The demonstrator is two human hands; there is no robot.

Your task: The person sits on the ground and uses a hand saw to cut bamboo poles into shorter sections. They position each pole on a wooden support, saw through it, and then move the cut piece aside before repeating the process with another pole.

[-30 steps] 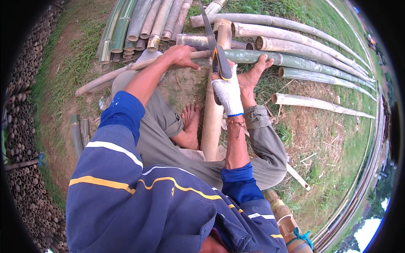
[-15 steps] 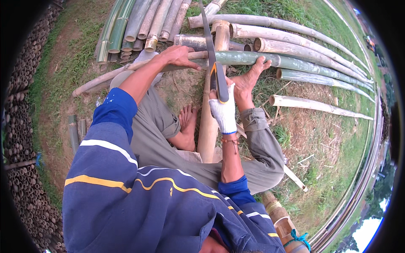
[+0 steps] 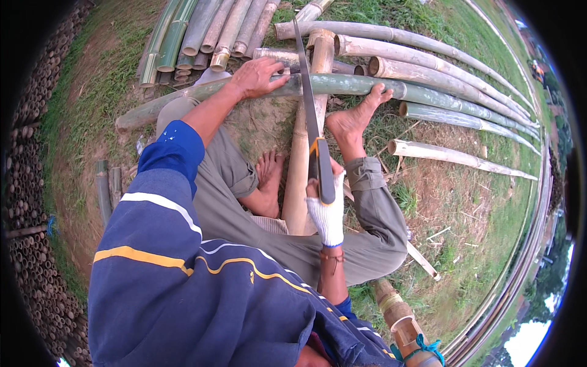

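Head view: low right hand (image 3: pixel 328 214) clasps saw (image 3: pixel 312 116); left hand (image 3: pixel 254 77) overlies bamboo (image 3: pixel 348 84), grip unclear.

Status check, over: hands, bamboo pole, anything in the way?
Left hand on green bamboo pole. Gloved right hand holding handsaw, blade across pole. Bare right foot just right of blade, toes on pole; otherwise nothing seen in the way.

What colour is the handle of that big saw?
The saw handle is dark grey or black with yellow-orange edging, seen best in the head view.
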